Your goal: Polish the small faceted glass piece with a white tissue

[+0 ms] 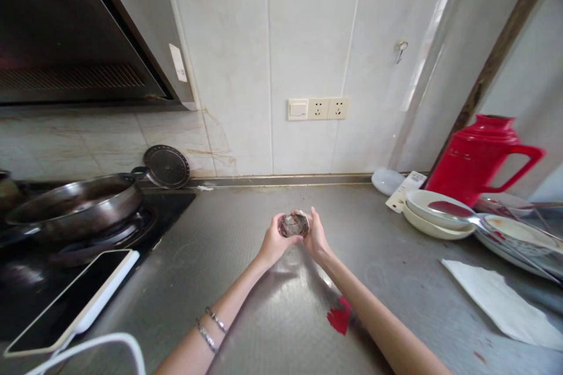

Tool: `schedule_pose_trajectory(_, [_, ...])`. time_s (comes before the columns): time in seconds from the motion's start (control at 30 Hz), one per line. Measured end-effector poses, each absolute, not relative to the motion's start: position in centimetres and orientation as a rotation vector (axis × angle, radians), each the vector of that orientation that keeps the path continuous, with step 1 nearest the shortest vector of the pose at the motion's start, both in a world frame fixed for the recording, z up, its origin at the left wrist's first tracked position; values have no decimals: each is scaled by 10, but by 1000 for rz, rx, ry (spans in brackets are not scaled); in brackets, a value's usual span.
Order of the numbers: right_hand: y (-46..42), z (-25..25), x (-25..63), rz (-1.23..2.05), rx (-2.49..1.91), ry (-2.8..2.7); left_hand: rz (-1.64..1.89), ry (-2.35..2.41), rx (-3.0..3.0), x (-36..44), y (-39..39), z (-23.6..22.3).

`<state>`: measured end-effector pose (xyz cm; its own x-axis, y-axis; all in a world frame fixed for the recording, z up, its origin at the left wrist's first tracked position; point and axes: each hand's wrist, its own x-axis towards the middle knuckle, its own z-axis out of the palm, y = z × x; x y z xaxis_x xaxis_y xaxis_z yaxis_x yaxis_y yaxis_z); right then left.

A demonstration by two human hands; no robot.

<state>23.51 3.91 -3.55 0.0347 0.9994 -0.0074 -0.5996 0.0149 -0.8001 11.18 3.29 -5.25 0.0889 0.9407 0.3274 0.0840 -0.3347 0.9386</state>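
Observation:
Both hands are closed around a small round cup-like thing (pixel 294 225) above the middle of the steel counter (pixel 229 228). It looks silvery and crinkled inside; its exact kind is hard to make out. My left hand (pixel 277 240) wraps its left side, with the thumb along the near edge. The right side is gripped by my right hand (pixel 315 238), one finger sticking up. On the counter below my right forearm lies a torn-looking red scrap (pixel 339 316).
Left, a metal pan (pixel 83 211) sits on the black hob, with a phone (pixel 73 299) on a white cable in front. Stacked bowls (pixel 433 217), a spoon (pixel 477 221), plates, a white paper sheet (pixel 501 302) and a red thermos jug (pixel 475 158) stand right. Sockets (pixel 328 109) are on the wall.

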Motion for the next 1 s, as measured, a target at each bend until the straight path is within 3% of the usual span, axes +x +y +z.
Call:
schedule_pose_trajectory(0.6, [38, -48, 205, 1230, -733, -727, 1477, 1132, 1894, 105, 28, -49])
schedule_pose_trajectory(1.0, [43, -39, 230, 1065, -805, -857, 1486, 892, 1511, 113, 30, -41])
